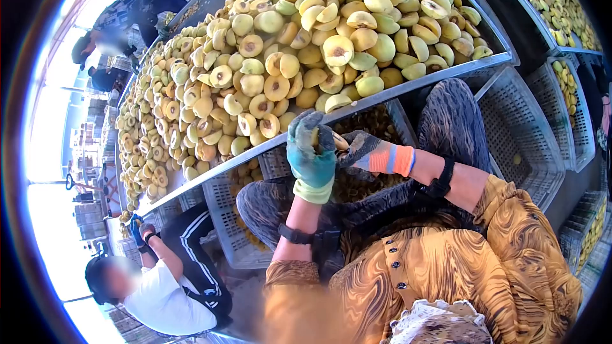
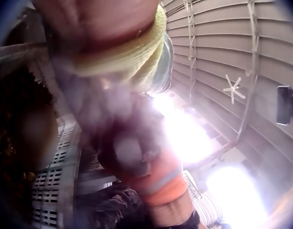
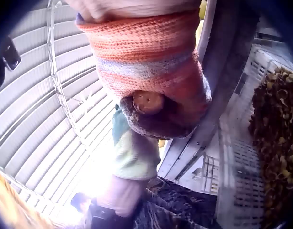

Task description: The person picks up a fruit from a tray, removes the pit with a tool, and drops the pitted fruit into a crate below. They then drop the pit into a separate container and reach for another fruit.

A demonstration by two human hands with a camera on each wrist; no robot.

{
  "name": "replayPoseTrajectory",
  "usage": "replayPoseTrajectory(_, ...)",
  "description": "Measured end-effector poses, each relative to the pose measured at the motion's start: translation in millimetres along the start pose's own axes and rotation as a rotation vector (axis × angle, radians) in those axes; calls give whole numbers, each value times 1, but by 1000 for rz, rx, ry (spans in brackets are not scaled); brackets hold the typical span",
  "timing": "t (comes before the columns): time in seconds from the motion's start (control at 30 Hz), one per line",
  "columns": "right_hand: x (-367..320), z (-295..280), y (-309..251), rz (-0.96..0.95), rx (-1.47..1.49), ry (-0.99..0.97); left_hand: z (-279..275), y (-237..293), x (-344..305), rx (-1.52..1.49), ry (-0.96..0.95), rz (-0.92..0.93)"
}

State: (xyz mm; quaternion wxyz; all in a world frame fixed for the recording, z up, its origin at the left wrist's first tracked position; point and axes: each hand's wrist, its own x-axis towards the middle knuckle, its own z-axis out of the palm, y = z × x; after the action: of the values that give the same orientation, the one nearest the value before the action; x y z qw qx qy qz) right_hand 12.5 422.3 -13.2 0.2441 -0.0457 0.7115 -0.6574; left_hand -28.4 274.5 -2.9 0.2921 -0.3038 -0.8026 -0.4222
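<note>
My left hand (image 1: 312,153), in a green and dark grey glove, curls around a yellow-green peach half (image 1: 315,136), mostly hidden by the fingers. Right beside it, my right hand (image 1: 368,154) wears an orange and grey knitted glove and grips a tool. The round wooden butt (image 3: 148,102) of the tool's handle shows in the right wrist view; its working end is hidden. Both hands meet in front of the metal table's near edge. A large heap of halved peaches (image 1: 252,83), many with brown centres, covers that table.
A crate of brown scraps (image 3: 280,143) stands below the hands. Grey perforated crates (image 1: 519,134) stand to the right, another crate (image 1: 233,229) to the left. The table's metal rim (image 1: 408,86) runs just beyond the hands. A person in a white shirt (image 1: 169,299) sits at left.
</note>
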Motion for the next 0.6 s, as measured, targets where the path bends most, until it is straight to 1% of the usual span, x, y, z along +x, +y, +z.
replayPoseTrajectory(0.03,13,4,28,-117,-61,13,3,-3,-6,-140,22,-146)
replayPoseTrajectory(0.1,14,6,26,-196,-220,41,8,-1,-13,-420,68,-442)
replayPoseTrajectory(0.13,14,6,26,-158,-319,55,11,-1,-13,-629,131,-654)
replayPoseTrajectory(0.17,10,6,12,-119,-418,70,9,1,-7,-767,244,-852)
replayPoseTrajectory(0.2,5,6,-1,-64,-280,44,9,-6,-6,-797,262,-808)
replayPoseTrajectory(0.23,5,9,-1,-104,-199,83,11,-13,-8,-828,280,-762)
replayPoseTrajectory(0.27,8,13,1,-148,-116,123,12,-15,-7,-789,303,-756)
replayPoseTrajectory(0.3,11,15,4,-191,-32,162,12,-17,-7,-819,292,-724)
replayPoseTrajectory(0.33,16,17,11,-203,177,160,12,-18,-7,-849,281,-694)
replayPoseTrajectory(0.37,16,15,12,-200,179,163,13,-17,-8,-881,271,-667)
replayPoseTrajectory(0.43,14,11,13,-193,180,166,13,-15,-8,-800,265,-592)
replayPoseTrajectory(0.5,18,12,19,-152,73,187,11,-17,-8,-729,236,-526)
replayPoseTrajectory(0.53,20,12,21,-133,19,196,11,-13,-10,-713,238,-563)
replayPoseTrajectory(0.6,16,8,10,-94,-40,165,9,-1,-7,-642,199,-524)
